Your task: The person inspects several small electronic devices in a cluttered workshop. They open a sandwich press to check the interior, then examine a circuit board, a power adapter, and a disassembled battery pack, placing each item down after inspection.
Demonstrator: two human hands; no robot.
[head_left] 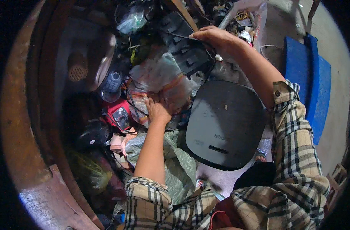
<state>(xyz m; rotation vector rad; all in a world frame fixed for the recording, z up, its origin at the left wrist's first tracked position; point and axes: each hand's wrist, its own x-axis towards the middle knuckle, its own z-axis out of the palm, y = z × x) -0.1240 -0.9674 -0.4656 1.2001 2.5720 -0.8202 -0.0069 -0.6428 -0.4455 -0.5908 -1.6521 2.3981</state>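
My left hand [158,111] reaches into a crumpled translucent plastic bag [159,74] with orange-red stripes, fingers bent into its folds. My right hand [211,37] is closed around a thin black cable [173,34] at the upper centre, above a black moulded plastic piece [186,57]. Dark cables also loop over the bag beside my left hand. A red-and-black device [119,115] lies just left of that hand. A large grey rounded plastic panel [225,122] stands below my right forearm.
A brown wooden frame [37,153] edges the left side. Clear round containers [111,86], pink straps [119,142] and a pale green sack [175,168] crowd the pile. A tray [253,13] of small items is at the top. Blue panels [305,76] lean at the right.
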